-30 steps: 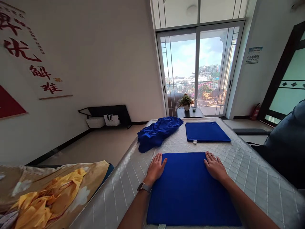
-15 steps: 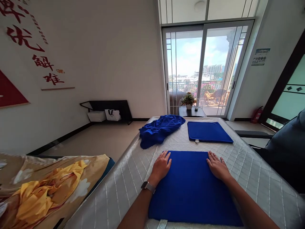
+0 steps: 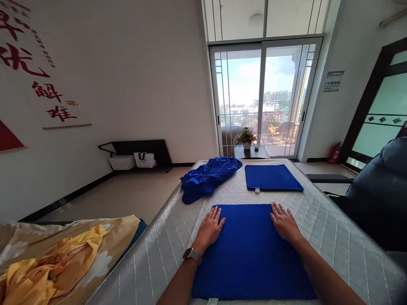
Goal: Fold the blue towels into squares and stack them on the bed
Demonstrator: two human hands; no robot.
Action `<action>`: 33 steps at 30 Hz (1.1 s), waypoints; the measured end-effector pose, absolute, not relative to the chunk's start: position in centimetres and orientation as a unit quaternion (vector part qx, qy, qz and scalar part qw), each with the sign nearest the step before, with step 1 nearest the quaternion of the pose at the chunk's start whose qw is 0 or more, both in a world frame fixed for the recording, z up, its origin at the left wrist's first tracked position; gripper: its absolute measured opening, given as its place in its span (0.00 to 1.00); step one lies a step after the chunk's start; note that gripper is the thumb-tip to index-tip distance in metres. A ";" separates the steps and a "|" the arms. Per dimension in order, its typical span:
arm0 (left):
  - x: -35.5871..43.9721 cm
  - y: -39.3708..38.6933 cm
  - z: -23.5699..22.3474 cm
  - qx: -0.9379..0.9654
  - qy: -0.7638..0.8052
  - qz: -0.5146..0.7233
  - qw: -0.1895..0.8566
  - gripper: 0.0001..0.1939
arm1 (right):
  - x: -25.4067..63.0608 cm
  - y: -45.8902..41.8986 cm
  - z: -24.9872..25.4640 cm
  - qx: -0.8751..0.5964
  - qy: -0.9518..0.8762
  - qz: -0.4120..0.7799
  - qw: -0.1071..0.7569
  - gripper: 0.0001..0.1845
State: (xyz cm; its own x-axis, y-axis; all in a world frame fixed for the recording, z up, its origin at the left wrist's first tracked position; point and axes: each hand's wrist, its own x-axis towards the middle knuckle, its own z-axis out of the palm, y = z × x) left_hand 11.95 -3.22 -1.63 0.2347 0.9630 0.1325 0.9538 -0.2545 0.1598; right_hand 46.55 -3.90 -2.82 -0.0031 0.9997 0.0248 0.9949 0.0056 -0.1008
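Currently, head view: blue cloth point(image 3: 251, 254) flat at bottom center, far corners pressed under left hand point(image 3: 210, 228) and right hand point(image 3: 284, 222), fingers extended, nothing pinched. Both palms should be drawn outward evenly, lightly (quilted surface point(image 3: 155, 254) may drag), so edges are kept square.

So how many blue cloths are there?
3: a flat one under the left hand and right hand, a folded one behind it, a crumpled one at the back left. More may hide underneath.
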 end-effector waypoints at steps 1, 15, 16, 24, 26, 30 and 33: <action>12.0 -3.3 -1.5 0.786 0.609 0.101 0.021 0.34 | 46.5 -4.0 -2.8 -0.699 -0.713 0.036 0.044 0.35; 19.8 -5.3 1.1 0.851 0.508 0.136 -0.002 0.31 | 46.0 -4.4 -2.4 -0.702 -0.709 0.048 0.040 0.35; 21.7 -5.5 1.1 0.869 0.476 0.137 0.003 0.31 | 46.0 -4.5 -2.4 -0.702 -0.709 0.047 0.039 0.35; 32.4 -4.0 -1.0 0.872 0.465 0.132 0.079 0.35 | 46.7 -4.4 -3.0 -0.684 -0.729 0.033 0.022 0.33; 31.9 -3.6 -1.3 0.862 0.481 0.133 0.085 0.38 | 46.6 -4.3 -3.1 -0.691 -0.722 0.034 0.026 0.34; 26.7 -3.1 -1.3 0.838 0.527 0.126 0.067 0.39 | 46.3 -4.3 -2.9 -0.697 -0.715 0.034 0.033 0.35; 20.6 -2.5 -1.1 0.806 0.581 0.108 0.035 0.39 | 46.2 -4.3 -2.9 -0.703 -0.709 0.037 0.034 0.35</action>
